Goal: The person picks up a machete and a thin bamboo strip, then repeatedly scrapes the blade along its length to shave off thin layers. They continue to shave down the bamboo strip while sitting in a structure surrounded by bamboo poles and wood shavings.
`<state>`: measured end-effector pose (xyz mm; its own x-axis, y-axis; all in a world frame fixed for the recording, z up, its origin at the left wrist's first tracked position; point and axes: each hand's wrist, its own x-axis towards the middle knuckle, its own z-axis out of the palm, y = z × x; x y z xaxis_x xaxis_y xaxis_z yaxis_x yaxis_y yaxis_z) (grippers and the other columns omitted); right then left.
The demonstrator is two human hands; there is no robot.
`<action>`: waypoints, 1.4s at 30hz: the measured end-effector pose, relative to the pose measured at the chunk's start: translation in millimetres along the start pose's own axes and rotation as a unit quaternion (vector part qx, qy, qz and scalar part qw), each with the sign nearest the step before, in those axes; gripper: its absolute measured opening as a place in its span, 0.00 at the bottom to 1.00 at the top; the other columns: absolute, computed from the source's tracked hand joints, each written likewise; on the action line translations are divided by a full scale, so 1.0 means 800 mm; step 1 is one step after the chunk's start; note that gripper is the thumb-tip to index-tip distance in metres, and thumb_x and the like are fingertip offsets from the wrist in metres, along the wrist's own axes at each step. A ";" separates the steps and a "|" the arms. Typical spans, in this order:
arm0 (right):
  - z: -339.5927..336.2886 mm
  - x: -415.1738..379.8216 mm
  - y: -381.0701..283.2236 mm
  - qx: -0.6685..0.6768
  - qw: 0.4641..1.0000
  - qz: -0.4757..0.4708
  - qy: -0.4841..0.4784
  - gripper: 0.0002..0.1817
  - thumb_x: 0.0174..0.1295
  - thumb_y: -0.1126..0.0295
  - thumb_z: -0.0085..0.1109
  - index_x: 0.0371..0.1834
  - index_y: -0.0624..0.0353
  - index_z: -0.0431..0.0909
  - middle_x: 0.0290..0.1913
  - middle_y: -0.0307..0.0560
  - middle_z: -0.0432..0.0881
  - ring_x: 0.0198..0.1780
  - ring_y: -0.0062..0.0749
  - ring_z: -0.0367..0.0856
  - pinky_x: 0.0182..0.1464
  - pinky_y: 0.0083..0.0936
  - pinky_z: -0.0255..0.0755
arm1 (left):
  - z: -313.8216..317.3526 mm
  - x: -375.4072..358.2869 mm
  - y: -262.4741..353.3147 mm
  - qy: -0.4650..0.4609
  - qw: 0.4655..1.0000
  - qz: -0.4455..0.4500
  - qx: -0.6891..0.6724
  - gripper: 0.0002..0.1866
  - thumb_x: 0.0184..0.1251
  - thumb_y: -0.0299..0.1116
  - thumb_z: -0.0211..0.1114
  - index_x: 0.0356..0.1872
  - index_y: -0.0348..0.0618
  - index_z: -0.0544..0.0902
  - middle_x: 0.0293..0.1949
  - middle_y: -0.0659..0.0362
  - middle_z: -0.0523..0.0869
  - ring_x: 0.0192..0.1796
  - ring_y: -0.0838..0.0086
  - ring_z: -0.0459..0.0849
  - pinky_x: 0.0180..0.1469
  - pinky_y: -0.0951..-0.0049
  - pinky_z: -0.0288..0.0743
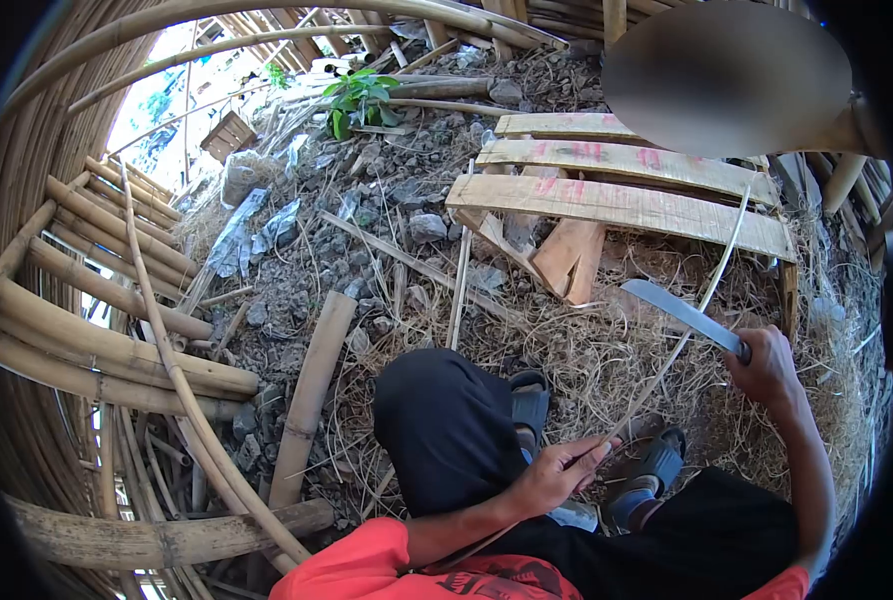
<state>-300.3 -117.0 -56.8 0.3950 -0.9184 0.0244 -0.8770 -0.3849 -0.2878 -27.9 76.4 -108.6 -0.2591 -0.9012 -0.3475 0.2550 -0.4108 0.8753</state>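
At five o'clock, the left hand [563,474] pinches a strip [656,380], seemingly part-trimmed. At three, the right hand [766,368] closes firmly around a knife [678,312]

Bright upper-left glare, curved edges

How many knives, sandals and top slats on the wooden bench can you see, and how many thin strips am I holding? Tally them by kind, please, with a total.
Knife, in the right hand: 1
Thin strip, in the left hand: 1
Sandals: 2
Bench slats visible: 3
Total: 7
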 end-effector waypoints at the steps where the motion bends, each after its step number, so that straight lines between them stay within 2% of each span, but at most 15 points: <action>1: 0.001 0.000 -0.001 0.000 1.000 -0.005 0.008 0.08 0.47 0.70 0.62 0.17 0.62 0.75 0.19 0.57 0.77 0.27 0.57 0.77 0.35 0.46 0.72 | 0.002 0.000 -0.001 0.008 1.000 -0.001 0.010 0.20 0.78 0.40 0.52 0.64 0.40 0.75 0.21 0.71 0.68 0.24 0.87 0.65 0.27 0.84 0.61; 5: -0.001 -0.004 0.000 -0.026 1.000 0.011 0.012 0.07 0.46 0.70 0.61 0.17 0.61 0.77 0.18 0.57 0.76 0.26 0.56 0.78 0.35 0.45 0.73 | 0.003 -0.004 0.004 0.015 0.996 0.011 0.082 0.21 0.77 0.42 0.54 0.62 0.42 0.77 0.20 0.70 0.69 0.24 0.88 0.66 0.27 0.83 0.62; 8: -0.004 0.001 0.007 -0.064 0.998 0.012 0.022 0.05 0.43 0.70 0.61 0.17 0.59 0.79 0.18 0.56 0.77 0.25 0.53 0.80 0.33 0.43 0.75 | 0.004 -0.006 0.007 0.047 0.976 0.072 0.202 0.21 0.76 0.44 0.55 0.62 0.43 0.78 0.20 0.69 0.71 0.24 0.88 0.68 0.27 0.82 0.65; 10: -0.002 0.001 0.009 -0.083 0.995 -0.015 0.050 0.04 0.43 0.71 0.60 0.17 0.59 0.80 0.18 0.55 0.78 0.25 0.53 0.80 0.32 0.43 0.75 | 0.006 -0.006 0.011 0.055 0.973 0.077 0.211 0.21 0.76 0.44 0.56 0.61 0.43 0.78 0.20 0.68 0.72 0.25 0.88 0.69 0.28 0.82 0.67; 13: -0.015 0.011 0.005 -0.042 0.997 0.056 0.012 0.04 0.43 0.71 0.60 0.18 0.58 0.80 0.20 0.55 0.79 0.26 0.53 0.81 0.34 0.44 0.76 | 0.007 -0.007 0.013 0.060 0.970 0.085 0.220 0.21 0.76 0.44 0.56 0.61 0.44 0.79 0.20 0.68 0.73 0.26 0.88 0.70 0.29 0.82 0.68; 17: 0.000 0.011 0.019 -0.046 0.997 0.022 0.064 0.05 0.44 0.68 0.59 0.17 0.57 0.78 0.19 0.56 0.77 0.27 0.57 0.78 0.34 0.49 0.72 | 0.011 -0.009 0.016 0.059 0.979 0.054 0.185 0.20 0.77 0.42 0.55 0.60 0.42 0.79 0.20 0.70 0.71 0.25 0.89 0.68 0.28 0.83 0.66; 20: -0.011 0.013 0.011 -0.060 0.997 0.016 0.039 0.04 0.44 0.68 0.59 0.21 0.54 0.80 0.21 0.55 0.79 0.27 0.57 0.79 0.34 0.49 0.74 | 0.002 -0.009 0.008 0.042 0.985 0.011 0.165 0.20 0.76 0.42 0.56 0.59 0.40 0.78 0.31 0.64 0.83 0.29 0.84 0.75 0.33 0.79 0.73; 21: -0.016 0.013 0.012 -0.066 0.997 0.030 0.014 0.04 0.43 0.68 0.59 0.22 0.53 0.81 0.22 0.54 0.80 0.28 0.56 0.80 0.34 0.49 0.75 | 0.000 -0.010 -0.002 0.042 0.991 0.020 0.126 0.19 0.76 0.40 0.56 0.59 0.40 0.79 0.27 0.69 0.77 0.27 0.86 0.70 0.29 0.83 0.67; 24: -0.007 0.008 0.023 -0.049 0.999 0.022 -0.004 0.05 0.45 0.68 0.60 0.25 0.52 0.83 0.23 0.54 0.81 0.29 0.54 0.81 0.36 0.44 0.77 | 0.008 -0.009 0.013 0.042 0.989 0.030 0.135 0.19 0.77 0.36 0.54 0.61 0.37 0.76 0.20 0.72 0.67 0.22 0.90 0.62 0.24 0.85 0.56; 27: -0.011 -0.001 0.011 -0.018 1.000 0.000 -0.020 0.06 0.49 0.65 0.62 0.24 0.53 0.85 0.19 0.50 0.81 0.22 0.47 0.82 0.31 0.41 0.78 | 0.008 -0.009 0.015 0.031 0.998 0.004 0.045 0.18 0.77 0.36 0.54 0.61 0.37 0.77 0.20 0.72 0.66 0.21 0.90 0.62 0.23 0.85 0.55; 30: -0.012 -0.003 -0.004 -0.049 0.994 -0.072 -0.063 0.05 0.50 0.65 0.63 0.21 0.52 0.83 0.15 0.43 0.79 0.18 0.38 0.80 0.25 0.34 0.76 | 0.012 -0.009 0.016 0.033 0.996 0.008 0.080 0.19 0.77 0.35 0.54 0.62 0.36 0.76 0.21 0.73 0.65 0.22 0.90 0.60 0.23 0.85 0.54; 32: -0.014 -0.003 -0.011 -0.044 0.992 -0.100 -0.064 0.04 0.47 0.65 0.64 0.21 0.51 0.83 0.16 0.44 0.79 0.17 0.38 0.80 0.25 0.32 0.76 | 0.011 -0.007 0.012 0.042 0.991 0.042 0.117 0.19 0.76 0.36 0.56 0.61 0.36 0.77 0.21 0.71 0.68 0.22 0.89 0.64 0.24 0.84 0.59; 34: -0.008 0.012 0.011 -0.075 0.994 -0.006 -0.075 0.04 0.44 0.66 0.63 0.22 0.51 0.83 0.17 0.45 0.80 0.19 0.39 0.81 0.27 0.33 0.77 | 0.016 -0.008 0.018 0.071 0.976 0.066 0.193 0.19 0.76 0.37 0.57 0.60 0.36 0.77 0.21 0.70 0.69 0.23 0.89 0.65 0.24 0.85 0.59; 35: -0.009 0.013 0.020 -0.088 0.994 -0.022 -0.059 0.05 0.43 0.66 0.63 0.22 0.52 0.84 0.18 0.48 0.81 0.23 0.43 0.83 0.31 0.36 0.79 | 0.018 -0.006 0.017 0.089 0.967 0.073 0.229 0.20 0.76 0.38 0.57 0.60 0.35 0.78 0.22 0.70 0.70 0.24 0.89 0.66 0.26 0.84 0.61; 42: -0.019 0.017 0.011 -0.089 0.995 0.007 -0.054 0.06 0.46 0.67 0.59 0.22 0.54 0.84 0.21 0.51 0.82 0.25 0.47 0.84 0.35 0.39 0.80 | 0.011 0.000 0.013 0.091 0.959 0.104 0.246 0.20 0.76 0.38 0.57 0.60 0.34 0.77 0.23 0.70 0.71 0.24 0.89 0.65 0.26 0.85 0.60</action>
<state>-306.3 -134.2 -44.6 0.4011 -0.9122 -0.0837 -0.9133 -0.3911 -0.1137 -33.7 73.2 -96.6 -0.0710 -0.9842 -0.1624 -0.1980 -0.1457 0.9693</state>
